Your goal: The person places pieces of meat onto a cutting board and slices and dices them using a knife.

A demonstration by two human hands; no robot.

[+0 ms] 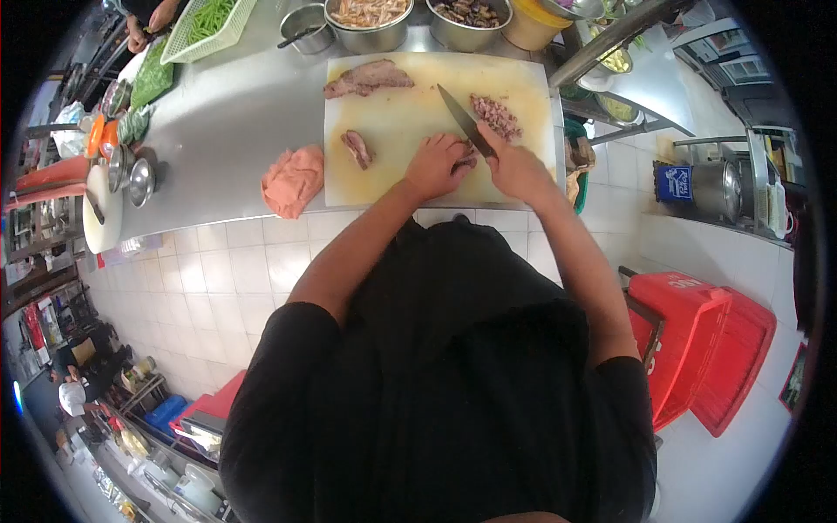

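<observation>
My right hand (516, 170) is wrapped round the handle of a kitchen knife (460, 115), its blade pointing away and to the left over the cutting board (397, 126). Close beside the blade, my left hand (438, 166) has its fingers curled down on a piece of meat (468, 162), which they partly cover. Beyond the knife, to the right, lies a pile of diced meat (496, 117). A large chunk of cooked meat (370, 78) rests at the board's far left, and a smaller slice (357, 148) sits nearer, left of my left hand.
A crumpled pink cloth (294, 181) lies left of the board. Metal pots (370, 37) and a pan (306, 31) line the far side. Green beans fill a white basket (235, 26). A red cooler (680, 322) stands on the floor at right. Another person's hand (162, 16) shows at upper left.
</observation>
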